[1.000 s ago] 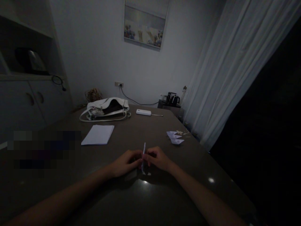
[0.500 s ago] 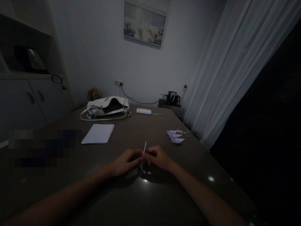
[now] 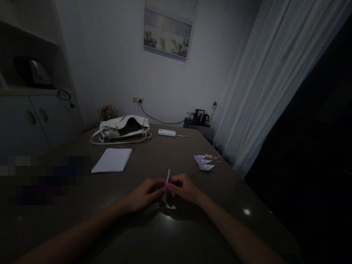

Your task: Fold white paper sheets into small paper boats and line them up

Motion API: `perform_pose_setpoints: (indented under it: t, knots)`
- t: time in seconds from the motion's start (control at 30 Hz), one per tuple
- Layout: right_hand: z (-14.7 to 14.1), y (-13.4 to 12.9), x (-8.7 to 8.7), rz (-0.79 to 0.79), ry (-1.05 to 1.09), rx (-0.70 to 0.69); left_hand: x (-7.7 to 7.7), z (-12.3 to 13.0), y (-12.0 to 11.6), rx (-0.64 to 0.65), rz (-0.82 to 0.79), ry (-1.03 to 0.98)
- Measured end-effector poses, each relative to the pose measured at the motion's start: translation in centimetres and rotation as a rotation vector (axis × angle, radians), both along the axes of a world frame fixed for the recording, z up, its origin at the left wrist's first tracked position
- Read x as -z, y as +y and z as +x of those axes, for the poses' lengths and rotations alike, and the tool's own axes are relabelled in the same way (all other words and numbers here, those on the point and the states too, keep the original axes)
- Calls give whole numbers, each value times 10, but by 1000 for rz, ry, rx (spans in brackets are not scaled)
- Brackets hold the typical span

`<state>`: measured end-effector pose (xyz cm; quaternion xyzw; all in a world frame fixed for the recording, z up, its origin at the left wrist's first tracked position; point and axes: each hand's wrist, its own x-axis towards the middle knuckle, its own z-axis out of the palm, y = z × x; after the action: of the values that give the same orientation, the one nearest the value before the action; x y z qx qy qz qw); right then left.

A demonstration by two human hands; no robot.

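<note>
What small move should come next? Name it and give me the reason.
Probably a slight turn of the thin pale piece to bring a broad side into view: it stands nearly edge-on, held between the left hand and the right hand, so its faces can hardly be checked from here.

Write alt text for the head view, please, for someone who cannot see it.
A person's left hand and right hand hold a thin, pale item edge-on at a dark table. Folded papers lie to the right, a paper stack to the left, a white bag beyond.
</note>
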<state>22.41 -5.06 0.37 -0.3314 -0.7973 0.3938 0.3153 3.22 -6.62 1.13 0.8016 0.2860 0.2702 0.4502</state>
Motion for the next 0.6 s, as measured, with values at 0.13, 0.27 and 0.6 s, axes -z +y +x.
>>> perform_pose_setpoints:
  t: [0.13,0.27,0.6]
  knots:
    - [-1,-1,-1,13,9,3,1,0,1,19,-1,2]
    - [0,1,1,9,8,12,0,0,1,13,-5,6]
    - [1,-1,1,-7,12,-19,0,-2,1,25,26,11]
